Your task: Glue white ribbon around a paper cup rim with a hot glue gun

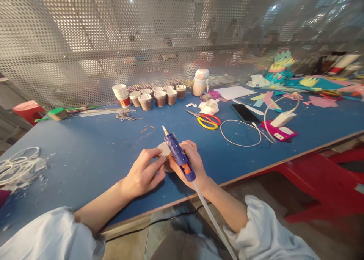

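My right hand (pixel 194 159) is closed round a blue hot glue gun (pixel 178 154), its nozzle pointing up and away from me. A long translucent glue stick (pixel 212 214) runs out of the gun's back end. My left hand (pixel 146 169) is closed on a small paper cup (pixel 164 149) at the table's front, fingertips on its rim. The gun and my right fingers hide much of this cup. Further back stands a group of small cups with brown wrapping round their sides (pixel 160 97). Left of them is a stack of white paper cups (pixel 120 92).
Scissors (pixel 206 120), a phone (pixel 245 113), a white cable (pixel 241 144) and a pink power strip (pixel 280 131) lie right of my hands. Loose twine (pixel 124 115) lies behind them. Coiled white cord (pixel 21 163) is at far left. A perforated metal panel (pixel 99 40) stands behind the table.
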`<action>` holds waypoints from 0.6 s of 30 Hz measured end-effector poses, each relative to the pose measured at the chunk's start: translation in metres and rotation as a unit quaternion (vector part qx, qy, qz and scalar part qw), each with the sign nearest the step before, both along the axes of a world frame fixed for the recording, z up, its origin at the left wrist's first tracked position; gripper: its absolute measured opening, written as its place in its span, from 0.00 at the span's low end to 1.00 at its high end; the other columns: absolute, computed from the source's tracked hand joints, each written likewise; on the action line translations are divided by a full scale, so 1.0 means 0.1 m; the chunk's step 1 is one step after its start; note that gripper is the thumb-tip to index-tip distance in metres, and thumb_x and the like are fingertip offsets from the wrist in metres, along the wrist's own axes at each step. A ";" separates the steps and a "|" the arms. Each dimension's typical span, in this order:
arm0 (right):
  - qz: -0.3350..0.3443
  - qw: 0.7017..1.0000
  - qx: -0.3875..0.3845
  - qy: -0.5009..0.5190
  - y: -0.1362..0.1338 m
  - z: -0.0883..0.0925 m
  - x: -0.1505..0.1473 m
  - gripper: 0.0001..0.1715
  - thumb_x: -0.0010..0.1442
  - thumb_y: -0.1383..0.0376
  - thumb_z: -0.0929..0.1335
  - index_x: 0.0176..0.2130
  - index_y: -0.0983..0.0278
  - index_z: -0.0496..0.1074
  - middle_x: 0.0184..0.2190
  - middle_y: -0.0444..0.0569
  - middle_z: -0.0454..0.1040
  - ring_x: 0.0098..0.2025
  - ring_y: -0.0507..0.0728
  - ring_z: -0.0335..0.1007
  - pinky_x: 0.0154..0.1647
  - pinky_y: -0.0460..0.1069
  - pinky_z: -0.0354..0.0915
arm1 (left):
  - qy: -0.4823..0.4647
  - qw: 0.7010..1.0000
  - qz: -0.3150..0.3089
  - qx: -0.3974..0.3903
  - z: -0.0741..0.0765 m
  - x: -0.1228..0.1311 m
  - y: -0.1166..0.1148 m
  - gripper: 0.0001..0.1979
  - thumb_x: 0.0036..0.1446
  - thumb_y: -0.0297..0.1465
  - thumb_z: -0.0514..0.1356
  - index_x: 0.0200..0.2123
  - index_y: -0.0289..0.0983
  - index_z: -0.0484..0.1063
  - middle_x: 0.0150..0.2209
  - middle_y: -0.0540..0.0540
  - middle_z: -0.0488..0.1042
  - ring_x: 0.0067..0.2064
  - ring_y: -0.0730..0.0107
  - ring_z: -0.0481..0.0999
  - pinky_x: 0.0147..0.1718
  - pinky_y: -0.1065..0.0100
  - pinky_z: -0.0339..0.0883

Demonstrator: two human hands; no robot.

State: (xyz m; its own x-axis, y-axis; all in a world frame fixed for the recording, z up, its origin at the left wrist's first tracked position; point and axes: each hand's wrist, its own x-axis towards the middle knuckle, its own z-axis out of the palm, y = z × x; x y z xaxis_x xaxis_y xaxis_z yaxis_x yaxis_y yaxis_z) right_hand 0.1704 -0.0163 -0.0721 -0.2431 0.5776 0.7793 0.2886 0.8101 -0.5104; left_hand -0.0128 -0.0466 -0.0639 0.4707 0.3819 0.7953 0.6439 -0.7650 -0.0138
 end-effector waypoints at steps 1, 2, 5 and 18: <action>0.001 1.000 0.001 0.000 0.00 0.00 0.00 0.09 0.57 0.69 0.67 0.35 0.59 0.61 0.29 0.43 0.66 0.33 0.56 0.63 0.41 0.55 0.60 | -0.002 1.000 -0.005 -0.008 0.01 0.00 0.00 0.16 0.56 0.20 0.58 0.49 0.36 0.68 0.43 0.38 0.71 0.41 0.64 0.73 0.38 0.62 0.72; 0.000 1.000 0.002 0.000 0.00 -0.01 0.00 0.09 0.57 0.69 0.67 0.35 0.59 0.61 0.29 0.43 0.66 0.33 0.56 0.63 0.42 0.55 0.60 | -0.003 1.000 -0.011 -0.018 0.03 -0.01 0.00 0.16 0.56 0.19 0.57 0.48 0.35 0.68 0.43 0.38 0.70 0.41 0.64 0.73 0.39 0.62 0.72; -0.011 1.000 0.002 -0.001 0.00 -0.01 0.00 0.09 0.58 0.68 0.68 0.34 0.59 0.61 0.29 0.43 0.66 0.32 0.56 0.63 0.41 0.54 0.61 | 0.001 0.998 -0.034 -0.049 0.08 -0.03 0.01 0.15 0.57 0.18 0.57 0.47 0.34 0.69 0.42 0.38 0.71 0.41 0.64 0.73 0.39 0.62 0.72; -0.006 1.000 0.013 -0.010 0.01 -0.01 -0.01 0.11 0.57 0.71 0.67 0.33 0.59 0.59 0.27 0.41 0.64 0.31 0.54 0.62 0.40 0.54 0.60 | -0.010 0.991 -0.025 -0.133 0.25 -0.03 -0.04 0.08 0.61 0.23 0.56 0.41 0.37 0.72 0.38 0.44 0.74 0.39 0.70 0.76 0.37 0.69 0.73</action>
State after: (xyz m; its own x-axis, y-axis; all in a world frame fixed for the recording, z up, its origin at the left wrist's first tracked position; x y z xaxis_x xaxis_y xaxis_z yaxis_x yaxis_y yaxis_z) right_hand 0.1693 -0.0158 -0.0729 -0.2517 0.5600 0.7893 0.3084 0.8195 -0.4831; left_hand -0.0153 -0.0502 -0.0389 0.4804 0.5551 0.6790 0.6028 -0.7714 0.2040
